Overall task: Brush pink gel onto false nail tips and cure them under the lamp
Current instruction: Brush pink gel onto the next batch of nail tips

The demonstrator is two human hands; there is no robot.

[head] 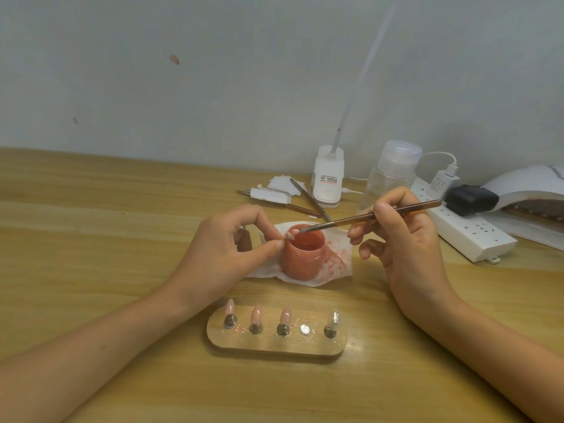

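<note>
Left hand pinches one nail tip over one jar; right hand pinches one brush — stand holds four tips (three pink, one clear).

A light wood-grain desk is set against a pale grey wall, which is marked by two small pinkish smudges; the scene is lit softly and evenly.
</note>
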